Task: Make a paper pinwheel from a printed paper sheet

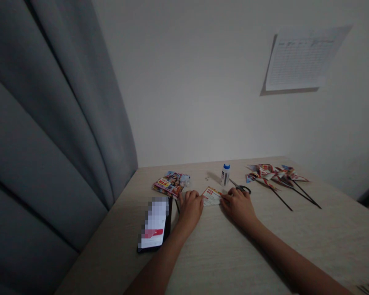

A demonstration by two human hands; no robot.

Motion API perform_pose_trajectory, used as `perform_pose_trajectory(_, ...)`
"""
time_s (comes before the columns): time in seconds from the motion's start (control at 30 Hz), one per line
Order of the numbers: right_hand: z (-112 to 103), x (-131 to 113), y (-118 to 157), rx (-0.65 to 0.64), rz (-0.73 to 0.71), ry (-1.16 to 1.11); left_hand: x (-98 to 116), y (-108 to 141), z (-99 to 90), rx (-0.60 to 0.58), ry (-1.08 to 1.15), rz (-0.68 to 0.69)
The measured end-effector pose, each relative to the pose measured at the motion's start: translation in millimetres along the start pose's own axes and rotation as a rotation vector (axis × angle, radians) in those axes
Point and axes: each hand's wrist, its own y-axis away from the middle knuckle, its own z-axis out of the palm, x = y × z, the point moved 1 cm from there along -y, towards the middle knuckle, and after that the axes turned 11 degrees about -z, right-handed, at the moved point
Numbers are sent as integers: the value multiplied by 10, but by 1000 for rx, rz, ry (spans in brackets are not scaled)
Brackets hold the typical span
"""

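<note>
See printed paper [212, 197] flat on table [224, 258], between left hand [192, 205] and right hand [240, 206], equally near. Touching opposite side edges with fingertips; can't tell if pinching or just pressing. Can't read long axis.

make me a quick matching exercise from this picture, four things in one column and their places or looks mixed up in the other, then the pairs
Things
1. paper
2. bottle
3. phone
4. pinwheels

Places and looks
A. lying face up, bright with a red patch
B. lying in a cluster at the right
C. touched by the left hand and the right hand
D. standing upright, blue at the top

Right pairs
1-C, 2-D, 3-A, 4-B
</note>
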Motion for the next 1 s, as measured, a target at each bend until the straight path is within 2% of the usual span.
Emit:
perform_pose_trajectory(0.2,13,-5,-9,-15,8,3,24,-18,23,-22,-18,17)
perform_pose_trajectory(0.43,36,-10,0,-1,0,-1,-59,-27,113,-83,44,63)
perform_pose_trajectory(0.77,37,5,-27,-25,5,-10,60,-33,78,-4,17,73)
perform_pose_trajectory(1.0,129,38,-27,-1,-8,-35,30,-33,101,-40,33,62)
